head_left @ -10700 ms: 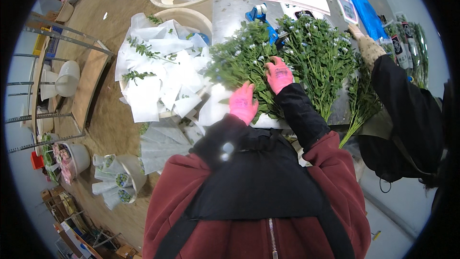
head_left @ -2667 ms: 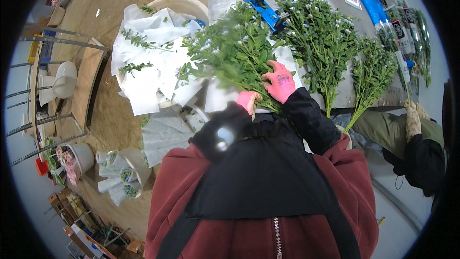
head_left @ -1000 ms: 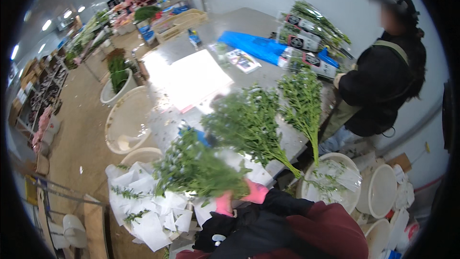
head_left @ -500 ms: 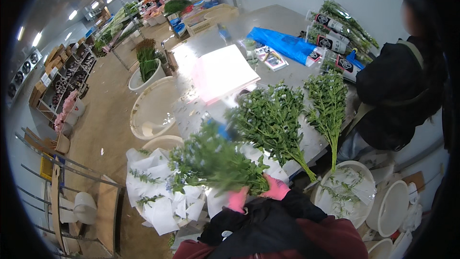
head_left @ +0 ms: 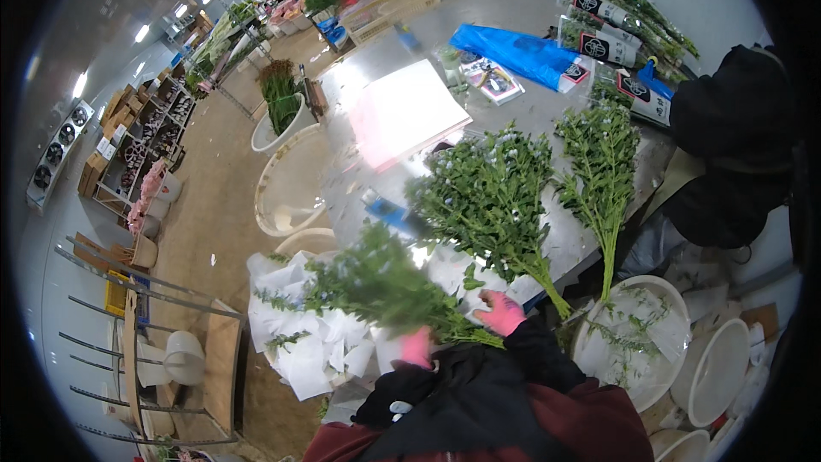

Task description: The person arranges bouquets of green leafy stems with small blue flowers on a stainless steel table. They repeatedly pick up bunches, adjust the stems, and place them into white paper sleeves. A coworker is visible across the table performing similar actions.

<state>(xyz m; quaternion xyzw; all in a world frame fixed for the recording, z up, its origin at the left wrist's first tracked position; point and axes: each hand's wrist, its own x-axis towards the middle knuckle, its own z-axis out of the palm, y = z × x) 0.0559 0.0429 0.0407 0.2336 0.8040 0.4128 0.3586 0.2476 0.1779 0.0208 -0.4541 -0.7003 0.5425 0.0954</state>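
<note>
I hold a leafy bunch of blue-flowered stems [head_left: 376, 278] low over the table's near edge, its tops blurred and pointing left. My left hand [head_left: 416, 347], in a pink glove, is closed around its underside; the fingers are partly hidden. My right hand [head_left: 499, 313], also pink-gloved, is off the bunch just above the stem ends, fingers apart and apparently holding nothing. A small green sprig [head_left: 471, 277] lies beside its fingertips. Two more bunches rest on the metal table: a wide one [head_left: 487, 197] and a slimmer one [head_left: 599, 180] to its right.
White paper with cuttings [head_left: 316, 334] covers a tub at left. A pale tub [head_left: 291, 188] stands beyond it. Paper sheets [head_left: 406, 111], a blue plastic wrap [head_left: 513, 56] and wrapped bouquets [head_left: 607, 43] lie farther back. A person in black [head_left: 727, 145] stands at right, near a bucket of trimmings [head_left: 637, 342].
My right hand has come off the bunch and opened, exposing the stem ends. The left hand still holds the bunch. The whole view has shifted slightly, and the person at right has leaned lower.
</note>
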